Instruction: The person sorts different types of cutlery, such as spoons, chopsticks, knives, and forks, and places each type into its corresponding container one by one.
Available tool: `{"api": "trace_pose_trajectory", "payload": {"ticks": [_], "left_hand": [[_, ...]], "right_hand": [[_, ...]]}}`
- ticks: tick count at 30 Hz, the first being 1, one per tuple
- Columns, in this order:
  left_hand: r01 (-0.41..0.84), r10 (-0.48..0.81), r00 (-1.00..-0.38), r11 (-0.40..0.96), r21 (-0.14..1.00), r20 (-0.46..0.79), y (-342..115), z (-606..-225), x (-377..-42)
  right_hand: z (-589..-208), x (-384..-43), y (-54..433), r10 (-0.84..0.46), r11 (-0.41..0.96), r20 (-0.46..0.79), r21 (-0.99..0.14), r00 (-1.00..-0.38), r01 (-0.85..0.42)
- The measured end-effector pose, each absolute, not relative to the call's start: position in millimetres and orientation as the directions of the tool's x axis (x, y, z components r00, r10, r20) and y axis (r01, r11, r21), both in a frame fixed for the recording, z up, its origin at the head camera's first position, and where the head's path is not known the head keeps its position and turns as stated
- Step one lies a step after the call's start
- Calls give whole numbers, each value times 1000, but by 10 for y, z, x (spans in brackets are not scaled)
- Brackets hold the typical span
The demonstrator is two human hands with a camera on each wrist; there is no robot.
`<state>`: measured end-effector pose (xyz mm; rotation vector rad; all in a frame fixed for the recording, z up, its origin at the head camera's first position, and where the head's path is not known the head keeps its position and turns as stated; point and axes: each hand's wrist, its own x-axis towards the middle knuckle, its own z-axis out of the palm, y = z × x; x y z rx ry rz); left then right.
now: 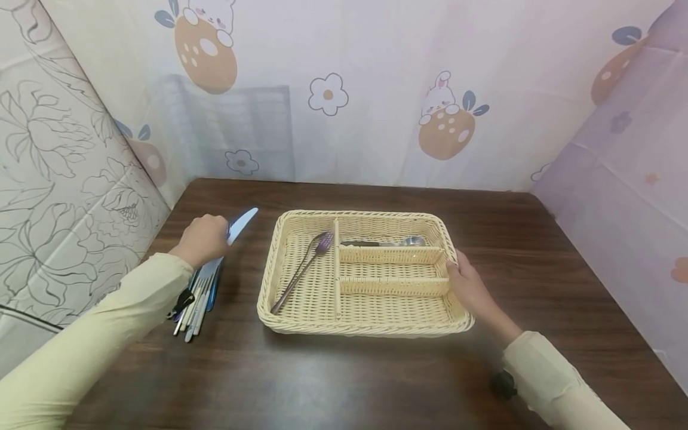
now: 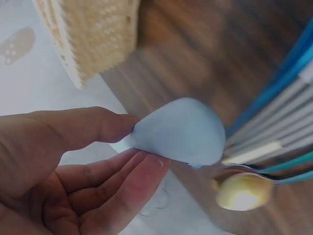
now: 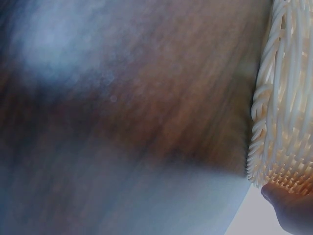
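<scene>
My left hand (image 1: 204,240) pinches a table knife (image 1: 243,226) above the left side of the table, its pale blade pointing away and to the right. In the left wrist view, thumb and fingers hold its smooth, rounded blue-grey part (image 2: 182,131). Below that hand lies a bundle of cutlery (image 1: 197,307), partly hidden by the wrist. My right hand (image 1: 473,289) grips the right rim of a cream wicker basket (image 1: 371,329), thumb over the edge. Inside its left compartment lie a purple fork (image 1: 301,272) and another dark utensil. The back right compartment holds a spoon (image 1: 414,241) and a dark handle.
Brown wood-grain table (image 1: 333,382) extends around the basket. Patterned cloth (image 1: 371,137) hangs behind and at both sides. A spoon with a shiny yellowish bowl (image 2: 244,191) lies by the bundle. Dividers (image 1: 392,286) split the basket's right half.
</scene>
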<state>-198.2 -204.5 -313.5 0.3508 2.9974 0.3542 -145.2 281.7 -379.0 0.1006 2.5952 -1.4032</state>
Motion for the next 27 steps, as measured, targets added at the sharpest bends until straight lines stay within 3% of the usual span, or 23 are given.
{"api": "trace_pose_trajectory", "payload": {"ticks": [7,27], "left_hand": [[235,260,-963,939,252,-69,-1709,-2988,-2029],[502,509,-860,854,134,-23,-837,-2827,-1979]], "right_hand": [[-3785,-1436,2818,-33,532,-177,-836,-984,133],[-3805,-1436,2826,-29,546,-157,-830,-987,116]]}}
